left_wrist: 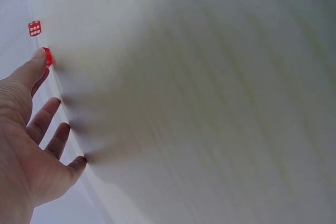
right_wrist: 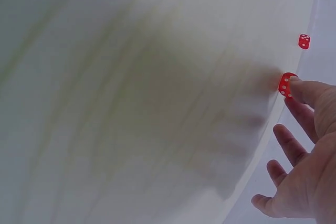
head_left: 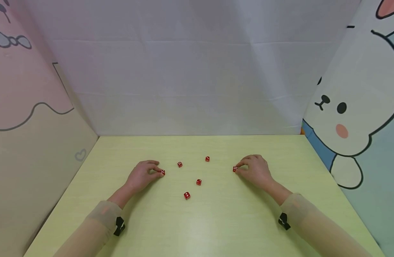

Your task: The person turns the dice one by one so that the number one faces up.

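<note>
A person's left hand pinches 1 red die, the right hand another die, other fingers spread; 4 more dice lie between the hands.

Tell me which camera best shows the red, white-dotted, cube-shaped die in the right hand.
The right wrist view: the red die appears largest there, though the right hand partly covers it. The head view shows it small; the left wrist view doesn't show it.

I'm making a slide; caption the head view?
Left hand and right hand each pinch a red die; four other dice lie between.
</note>
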Motion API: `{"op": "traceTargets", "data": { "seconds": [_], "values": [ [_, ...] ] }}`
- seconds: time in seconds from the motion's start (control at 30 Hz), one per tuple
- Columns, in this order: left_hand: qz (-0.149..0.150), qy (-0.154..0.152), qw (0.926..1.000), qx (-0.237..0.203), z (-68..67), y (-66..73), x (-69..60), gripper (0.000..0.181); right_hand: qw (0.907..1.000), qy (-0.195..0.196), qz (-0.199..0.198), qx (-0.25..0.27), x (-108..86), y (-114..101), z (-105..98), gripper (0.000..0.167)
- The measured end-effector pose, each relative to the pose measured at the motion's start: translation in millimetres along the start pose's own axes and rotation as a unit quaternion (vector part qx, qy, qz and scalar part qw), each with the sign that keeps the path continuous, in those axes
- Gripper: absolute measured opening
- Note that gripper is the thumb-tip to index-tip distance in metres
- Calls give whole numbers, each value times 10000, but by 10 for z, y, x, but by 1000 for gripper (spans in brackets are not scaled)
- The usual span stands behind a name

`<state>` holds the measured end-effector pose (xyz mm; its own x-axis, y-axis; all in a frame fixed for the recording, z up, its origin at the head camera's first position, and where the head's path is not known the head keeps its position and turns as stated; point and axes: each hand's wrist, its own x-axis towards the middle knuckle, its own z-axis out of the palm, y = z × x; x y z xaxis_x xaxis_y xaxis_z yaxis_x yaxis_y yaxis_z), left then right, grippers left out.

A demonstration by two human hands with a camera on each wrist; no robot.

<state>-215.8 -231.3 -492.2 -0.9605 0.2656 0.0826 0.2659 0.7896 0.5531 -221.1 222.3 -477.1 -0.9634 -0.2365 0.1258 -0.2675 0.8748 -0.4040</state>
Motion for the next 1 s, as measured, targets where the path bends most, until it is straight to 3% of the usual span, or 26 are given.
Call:
{"op": "traceTargets", "data": {
  "seconds": [0.53, 0.73, 1.0],
  "values": [
    [4, -15, 10000, 15, -3, -13, 11, 14, 9999, 3, 6, -133, 9, -48, 8, 16],
    [24, -3, 10000, 23, -7, -11, 10, 13, 9976, -89, 300, 616, 5, -5, 36, 20],
    [59, 45, 10000, 24, -16, -3, 7, 12, 9876, 246, 471, 1476, -11, 28, 56, 21]
  ]
}}
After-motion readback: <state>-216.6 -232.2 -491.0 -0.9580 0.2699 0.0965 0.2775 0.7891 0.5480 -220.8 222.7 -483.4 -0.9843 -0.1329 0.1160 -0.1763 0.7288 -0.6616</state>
